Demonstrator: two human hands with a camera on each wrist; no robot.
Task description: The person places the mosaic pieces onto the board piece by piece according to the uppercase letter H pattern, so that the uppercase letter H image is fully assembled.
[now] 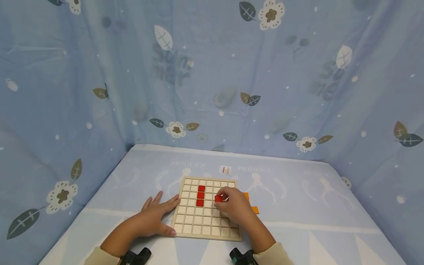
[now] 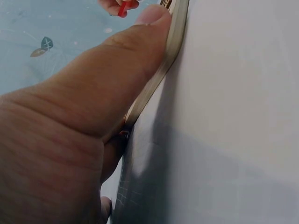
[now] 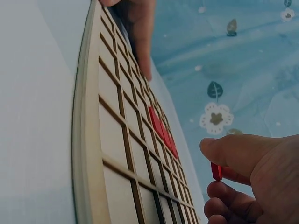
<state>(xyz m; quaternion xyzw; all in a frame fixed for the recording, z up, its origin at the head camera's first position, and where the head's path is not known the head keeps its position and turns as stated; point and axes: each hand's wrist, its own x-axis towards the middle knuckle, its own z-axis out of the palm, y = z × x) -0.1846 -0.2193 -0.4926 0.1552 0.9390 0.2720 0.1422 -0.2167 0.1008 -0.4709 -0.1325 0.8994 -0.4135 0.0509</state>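
Note:
A wooden grid board [image 1: 197,220] lies on the table, with three red square tiles [image 1: 200,195] in one column of its cells. My right hand [image 1: 237,207] pinches another red tile [image 3: 216,171] between thumb and fingers. In the right wrist view that tile is held on edge, apart from the board. My left hand [image 1: 149,221] rests at the board's left side, fingers spread. Its thumb [image 2: 126,56] touches the wooden rim in the left wrist view. Part of the board is hidden under my right hand.
Orange tiles [image 1: 255,210] lie just right of the board, partly covered by my right hand. A small printed card [image 1: 225,170] with a coloured pattern lies behind the board. Blue patterned curtains [image 1: 212,73] surround the cloth-covered table [image 1: 298,206].

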